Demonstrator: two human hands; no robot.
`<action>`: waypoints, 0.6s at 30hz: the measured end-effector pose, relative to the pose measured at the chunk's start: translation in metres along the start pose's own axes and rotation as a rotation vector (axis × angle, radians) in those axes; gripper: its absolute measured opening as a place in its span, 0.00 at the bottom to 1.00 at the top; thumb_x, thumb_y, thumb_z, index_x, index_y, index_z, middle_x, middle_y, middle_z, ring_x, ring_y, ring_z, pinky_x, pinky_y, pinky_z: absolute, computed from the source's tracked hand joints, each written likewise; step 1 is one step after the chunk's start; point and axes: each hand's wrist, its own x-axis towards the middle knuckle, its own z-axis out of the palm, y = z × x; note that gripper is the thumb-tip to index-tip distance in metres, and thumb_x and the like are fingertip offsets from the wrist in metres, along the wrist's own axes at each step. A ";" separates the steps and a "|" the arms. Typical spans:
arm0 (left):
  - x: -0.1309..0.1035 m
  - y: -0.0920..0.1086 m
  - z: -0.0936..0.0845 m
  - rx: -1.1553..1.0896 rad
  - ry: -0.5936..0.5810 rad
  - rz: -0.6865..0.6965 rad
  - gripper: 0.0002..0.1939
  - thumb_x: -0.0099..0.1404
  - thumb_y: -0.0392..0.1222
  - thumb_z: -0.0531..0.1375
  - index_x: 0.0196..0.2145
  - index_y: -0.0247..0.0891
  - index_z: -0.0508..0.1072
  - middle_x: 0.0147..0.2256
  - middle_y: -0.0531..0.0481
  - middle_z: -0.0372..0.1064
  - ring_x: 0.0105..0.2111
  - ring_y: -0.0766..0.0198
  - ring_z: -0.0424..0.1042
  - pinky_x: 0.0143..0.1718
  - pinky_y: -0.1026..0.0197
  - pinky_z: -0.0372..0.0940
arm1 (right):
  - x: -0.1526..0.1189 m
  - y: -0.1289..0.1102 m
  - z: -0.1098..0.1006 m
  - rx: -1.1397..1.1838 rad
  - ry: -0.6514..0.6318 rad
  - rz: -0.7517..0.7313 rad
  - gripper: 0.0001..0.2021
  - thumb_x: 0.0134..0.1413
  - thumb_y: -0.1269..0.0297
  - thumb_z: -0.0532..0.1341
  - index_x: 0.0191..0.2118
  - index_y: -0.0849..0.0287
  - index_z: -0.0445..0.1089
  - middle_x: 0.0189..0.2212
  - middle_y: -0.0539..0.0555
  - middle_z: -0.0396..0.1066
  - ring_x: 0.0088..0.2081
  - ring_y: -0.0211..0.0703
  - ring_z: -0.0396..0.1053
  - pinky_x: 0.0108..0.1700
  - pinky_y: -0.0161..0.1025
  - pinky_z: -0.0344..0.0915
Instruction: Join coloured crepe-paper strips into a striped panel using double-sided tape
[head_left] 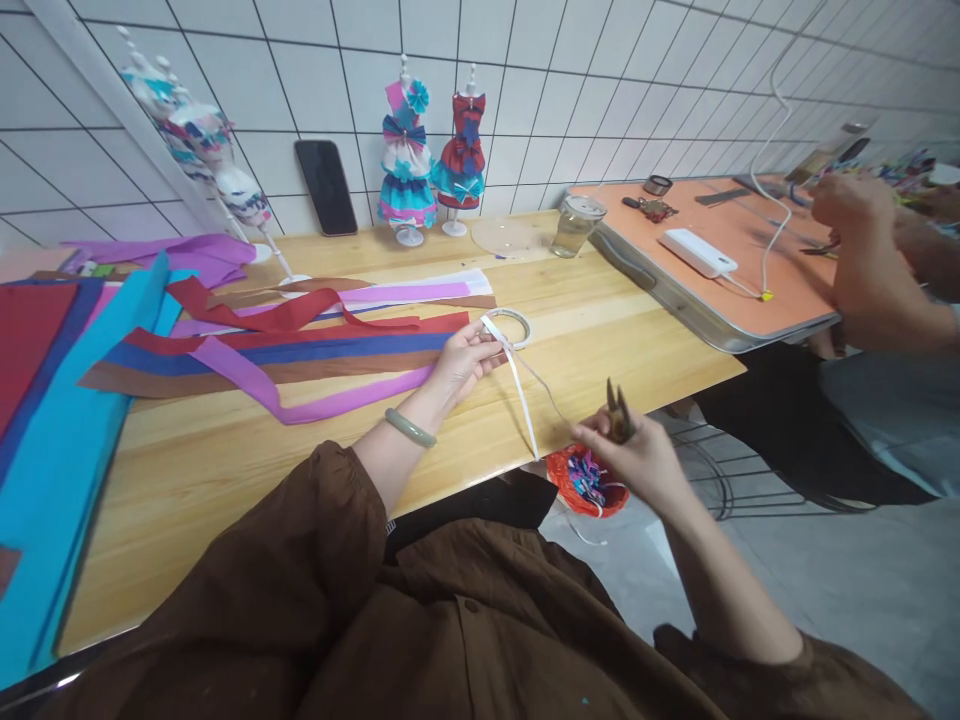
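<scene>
Left hand (471,362) is pinching the top of a white strip (520,388), which is hanging toward the table's front edge. Tape roll (528,330) is sitting just beyond those fingertips; can't tell if they're gripping it. Right hand (637,455) is closing around scissors (615,402), blades slightly apart, thumb and finger pinching a thin strand (551,394) running taut toward the left hand.

Progress, my read: strand is coming away, not yet free. Two small dress forms (407,190) by the wall are looking finished; coloured strips (360,348) are lying loose, apparently unused.

Around: phone (326,188) is leaning on the wall, glass (576,230) standing rear right, scrap basket (574,500) sitting below the edge. Coworker's hand (855,205) is working well apart. Nothing is blocking the strand; loose strips are crowding the left wrist.
</scene>
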 end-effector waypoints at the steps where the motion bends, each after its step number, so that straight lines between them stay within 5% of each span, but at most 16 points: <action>1: 0.000 0.000 0.000 -0.005 -0.007 0.003 0.21 0.51 0.26 0.60 0.43 0.36 0.67 0.30 0.52 0.69 0.33 0.66 0.71 0.41 0.59 0.65 | -0.009 0.003 0.008 -0.047 -0.008 -0.027 0.17 0.41 0.58 0.65 0.21 0.57 0.55 0.25 0.53 0.71 0.26 0.39 0.65 0.28 0.35 0.60; 7: -0.003 0.000 0.001 -0.016 -0.053 0.020 0.19 0.51 0.26 0.61 0.42 0.35 0.67 0.31 0.51 0.68 0.33 0.67 0.71 0.40 0.59 0.65 | -0.027 0.017 0.045 -0.068 -0.067 -0.073 0.16 0.45 0.58 0.61 0.22 0.56 0.51 0.26 0.52 0.69 0.27 0.39 0.64 0.30 0.36 0.61; 18: -0.014 -0.003 0.013 0.087 -0.250 -0.238 0.21 0.55 0.26 0.59 0.47 0.34 0.64 0.32 0.48 0.69 0.33 0.65 0.71 0.39 0.56 0.66 | -0.052 0.025 0.037 0.124 -0.350 0.052 0.19 0.45 0.58 0.61 0.21 0.56 0.47 0.27 0.52 0.68 0.26 0.37 0.63 0.29 0.35 0.59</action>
